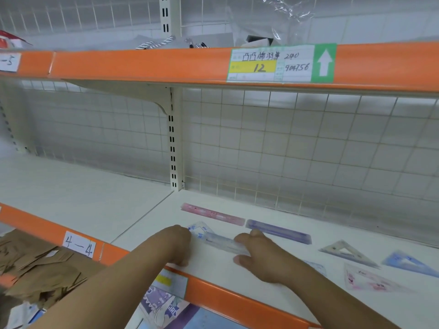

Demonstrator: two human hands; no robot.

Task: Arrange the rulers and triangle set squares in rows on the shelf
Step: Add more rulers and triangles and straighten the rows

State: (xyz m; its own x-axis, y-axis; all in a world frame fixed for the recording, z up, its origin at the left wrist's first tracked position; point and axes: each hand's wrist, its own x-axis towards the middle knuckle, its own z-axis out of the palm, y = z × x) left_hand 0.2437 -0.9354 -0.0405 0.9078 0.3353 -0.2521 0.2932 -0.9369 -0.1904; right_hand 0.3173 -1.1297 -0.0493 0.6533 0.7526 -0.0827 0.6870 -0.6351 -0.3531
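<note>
On the white shelf (147,224) a pink ruler (212,213) and a purple ruler (278,231) lie end to end near the back. In front of them lie a clear set square (200,230) and a clear bluish ruler (223,244), both blurred. My left hand (178,243) has curled fingers at the set square's left corner and seems to pinch it. My right hand (256,255) holds the clear ruler's right end between thumb and fingers. Further right lie a beige set square (346,252), a blue one (411,262) and a pink one (370,280).
Another clear set square (317,267) shows partly behind my right forearm. A wire grid (285,150) backs the shelf, and an orange-edged upper shelf (142,65) hangs overhead. Brown paper bags (40,274) and printed packs (164,305) fill the level below.
</note>
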